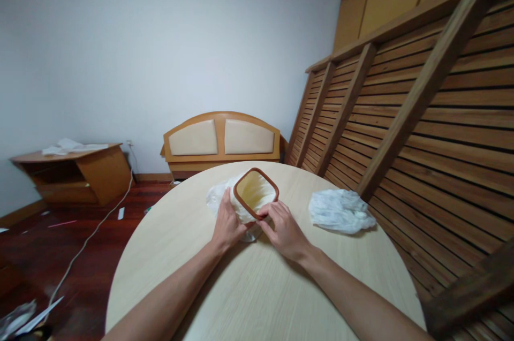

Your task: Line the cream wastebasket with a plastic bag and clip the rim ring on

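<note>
A small square trash bin (257, 171) with rounded corners, a brown rim and a yellowish inside is tilted with its mouth toward me. Thin clear plastic bag (217, 195) bunches around its outside, spreading onto the table at the left and below. My left hand (229, 223) is wrapped around the bin's left side, thumb low near the bottom corner. At the rim's lower right corner, my right hand (281, 226) pinches the edge with thumb and fingers. Whether a fold of plastic lies between those fingers is too small to tell.
The round pale wooden table (160, 260) bears a crumpled bundle of white plastic bags (340, 211) at the right. A slatted wooden frame (401, 116) leans close along the right side. Behind stand a headboard (220, 137) and a low cabinet (100, 175); a cable (96, 228) crosses the floor.
</note>
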### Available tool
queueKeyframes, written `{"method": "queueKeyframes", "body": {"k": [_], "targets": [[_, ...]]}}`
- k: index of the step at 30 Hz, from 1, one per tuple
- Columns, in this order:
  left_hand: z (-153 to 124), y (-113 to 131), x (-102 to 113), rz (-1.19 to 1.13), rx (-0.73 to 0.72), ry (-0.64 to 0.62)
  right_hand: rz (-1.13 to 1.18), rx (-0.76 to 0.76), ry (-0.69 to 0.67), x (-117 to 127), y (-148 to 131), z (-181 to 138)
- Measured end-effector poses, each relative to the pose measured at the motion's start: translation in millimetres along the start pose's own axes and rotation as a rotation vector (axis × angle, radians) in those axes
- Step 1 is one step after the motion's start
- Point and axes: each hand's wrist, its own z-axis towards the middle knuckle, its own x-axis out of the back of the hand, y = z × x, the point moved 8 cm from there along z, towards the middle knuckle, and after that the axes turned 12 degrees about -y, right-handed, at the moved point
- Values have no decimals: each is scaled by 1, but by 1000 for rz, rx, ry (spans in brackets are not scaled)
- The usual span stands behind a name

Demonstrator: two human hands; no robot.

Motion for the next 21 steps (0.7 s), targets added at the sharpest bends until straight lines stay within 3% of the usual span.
{"method": "queueKeyframes", "body": {"k": [11,21], "targets": [[4,39,0,255,-250,-86,-12,-93,38,19,10,-3],[7,37,-1,269,-202,-122,33,-177,23,18,15,-3]]}}
